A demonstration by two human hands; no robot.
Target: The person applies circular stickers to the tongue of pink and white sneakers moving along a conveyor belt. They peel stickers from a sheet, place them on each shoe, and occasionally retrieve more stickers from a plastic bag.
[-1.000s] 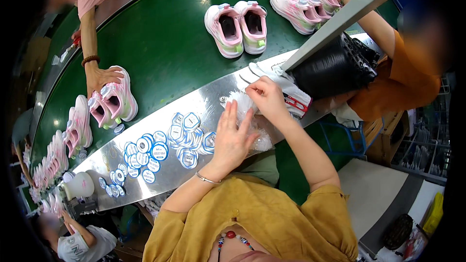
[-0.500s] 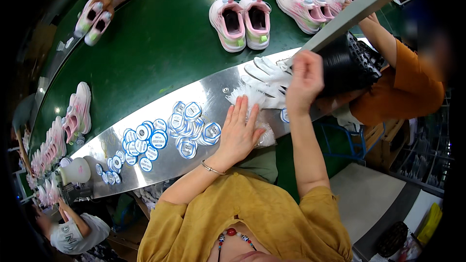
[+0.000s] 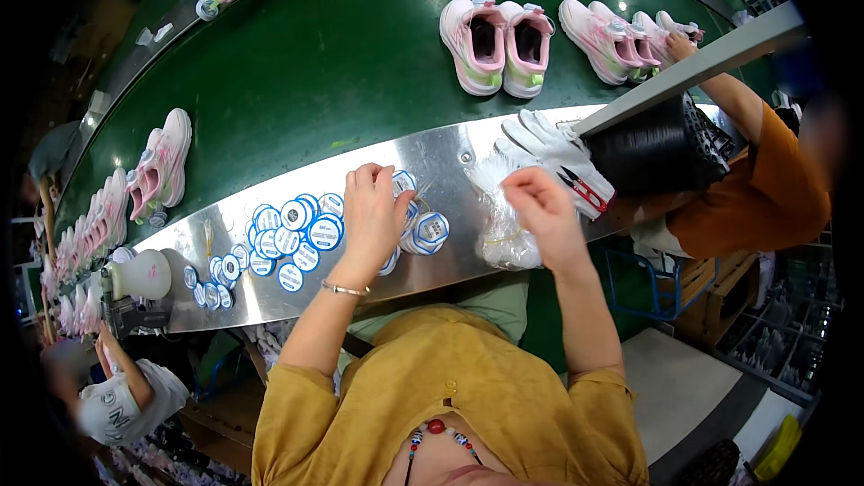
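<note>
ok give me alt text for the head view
A person's left hand is over round blue-edged tags on a metal ledge, the right hand near a clear bag of white strands. Pink-white shoes stand on the green surface beyond.

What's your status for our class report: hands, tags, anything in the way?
Left hand over round tags, hiding some. Right hand pinched beside plastic bag, hold unclear. Possibly in the way: white glove and red snips near right hand.
</note>
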